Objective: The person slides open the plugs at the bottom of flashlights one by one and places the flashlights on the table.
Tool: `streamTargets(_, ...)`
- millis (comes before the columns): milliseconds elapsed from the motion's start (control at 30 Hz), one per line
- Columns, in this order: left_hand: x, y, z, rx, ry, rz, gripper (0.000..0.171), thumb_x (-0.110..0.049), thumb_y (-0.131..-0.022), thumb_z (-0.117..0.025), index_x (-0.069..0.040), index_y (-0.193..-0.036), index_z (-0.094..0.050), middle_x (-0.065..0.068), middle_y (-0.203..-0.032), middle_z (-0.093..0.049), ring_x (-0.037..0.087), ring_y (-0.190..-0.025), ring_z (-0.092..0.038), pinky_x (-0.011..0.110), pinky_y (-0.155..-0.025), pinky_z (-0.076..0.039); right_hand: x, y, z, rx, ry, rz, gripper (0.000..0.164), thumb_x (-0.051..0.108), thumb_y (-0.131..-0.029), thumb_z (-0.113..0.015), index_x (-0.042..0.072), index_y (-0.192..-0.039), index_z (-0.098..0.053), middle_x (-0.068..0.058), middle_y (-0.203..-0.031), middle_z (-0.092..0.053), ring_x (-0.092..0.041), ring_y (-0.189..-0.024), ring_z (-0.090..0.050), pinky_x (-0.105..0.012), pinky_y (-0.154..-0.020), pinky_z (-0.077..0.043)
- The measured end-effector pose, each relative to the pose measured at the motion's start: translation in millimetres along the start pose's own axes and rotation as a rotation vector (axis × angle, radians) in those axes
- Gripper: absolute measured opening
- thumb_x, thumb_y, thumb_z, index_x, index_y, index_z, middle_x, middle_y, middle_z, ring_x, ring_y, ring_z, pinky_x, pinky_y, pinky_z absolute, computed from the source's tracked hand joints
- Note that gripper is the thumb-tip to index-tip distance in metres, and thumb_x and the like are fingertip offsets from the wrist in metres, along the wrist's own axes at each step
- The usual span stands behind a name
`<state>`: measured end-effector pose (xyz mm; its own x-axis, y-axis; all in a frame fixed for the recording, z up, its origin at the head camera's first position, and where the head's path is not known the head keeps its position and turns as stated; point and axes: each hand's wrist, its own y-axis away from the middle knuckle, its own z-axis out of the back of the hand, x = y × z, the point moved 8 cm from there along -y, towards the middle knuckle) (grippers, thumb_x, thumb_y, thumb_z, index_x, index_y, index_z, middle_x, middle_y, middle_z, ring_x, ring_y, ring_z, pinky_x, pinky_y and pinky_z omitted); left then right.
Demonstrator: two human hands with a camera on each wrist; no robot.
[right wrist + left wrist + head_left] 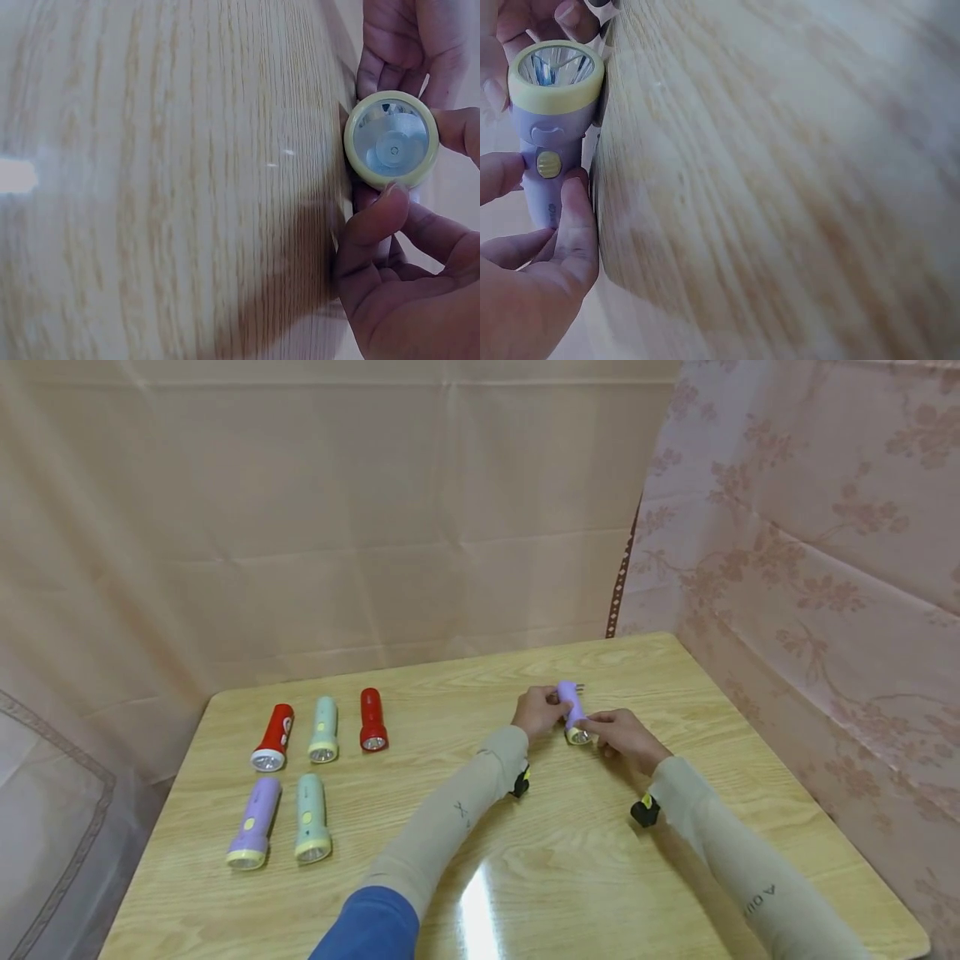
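A purple flashlight (569,698) with a pale yellow head ring is between both hands at the right back of the table, its lens facing the person. My left hand (536,712) grips its body from the left, thumb and fingers on either side near the yellow switch (549,164). Two thin prongs (580,688) stick out to the right near its far end. My right hand (626,739) pinches the head end from the right, a fingertip at the yellow ring (392,180). Close to the tabletop, the flashlight shows its reflector and clear lens (390,141) in the right wrist view.
At the table's left lie a red flashlight with white head (277,731), an all-red one (371,717), two mint green ones (325,727) and another purple one (258,810). Curtains (450,527) hang behind and beside the wooden table (450,710).
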<state>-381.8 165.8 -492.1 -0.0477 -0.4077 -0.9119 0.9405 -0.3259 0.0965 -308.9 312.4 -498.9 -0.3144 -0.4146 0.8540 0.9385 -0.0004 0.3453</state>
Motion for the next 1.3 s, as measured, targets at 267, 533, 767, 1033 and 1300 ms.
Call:
streamTargets(267, 0.4, 1.5, -0.4, 0.015, 0.002, -0.017, 0.023, -0.015, -0.093, -0.077, -0.002, -0.112, -0.076, 0.003, -0.094, -0.075, 0.01, -0.08, -0.065, 0.024, -0.071, -0.054, 1, 0, 1, 0.001, 0.017, 0.014, 0.061, 0.043, -0.101, -0.066, -0.004, -0.14, -0.059, -0.004, -0.092, -0.059, -0.014, -0.074, -0.052, -0.028, -0.068, -0.05)
streamTargets(533, -4.4, 10.4, 3.5, 0.042, -0.122, -0.083, 0.039, -0.021, -0.094, -0.077, -0.002, -0.128, -0.07, 0.01, -0.11, -0.074, 0.012, -0.081, -0.067, 0.022, -0.069, -0.053, -1, 2, 3, -0.035, -0.031, 0.021, 0.061, 0.037, -0.1, -0.069, 0.002, -0.147, -0.051, -0.009, -0.114, -0.061, -0.018, -0.086, -0.056, -0.029, -0.07, -0.054)
streamTargets(767, 2.0, 17.9, 13.2, 0.07, -0.058, -0.054, 0.041, -0.02, -0.1, -0.071, 0.003, -0.134, -0.064, 0.01, -0.102, -0.074, 0.019, -0.078, -0.072, 0.024, -0.06, -0.054, -1, 3, 10, -0.069, -0.069, 0.058, 0.061, 0.035, -0.1, -0.07, 0.003, -0.147, -0.05, -0.007, -0.111, -0.058, -0.017, -0.083, -0.056, -0.029, -0.066, -0.054)
streamTargets(1033, 7.9, 32.1, 30.9, 0.097, -0.057, -0.068, 0.018, -0.02, -0.102, -0.068, -0.005, -0.11, -0.072, 0.005, -0.091, -0.073, 0.015, -0.076, -0.07, 0.025, -0.059, -0.054, 9, 15, 21, -0.158, -0.011, 0.174, 0.056, 0.032, -0.101, -0.069, 0.0, -0.144, -0.053, -0.016, -0.118, -0.055, -0.022, -0.081, -0.058, -0.031, -0.063, -0.055)
streamTargets(1300, 11.7, 48.3, 48.8, 0.133, 0.008, -0.081, 0.015, -0.021, -0.102, -0.067, -0.008, -0.107, -0.072, 0.003, -0.093, -0.072, 0.023, -0.084, -0.073, 0.032, -0.067, -0.058, 20, 28, 26, -0.249, 0.087, 0.271, 0.055, 0.041, -0.101, -0.067, 0.0, -0.138, -0.058, -0.017, -0.114, -0.06, -0.028, -0.088, -0.058, -0.033, -0.067, -0.055)
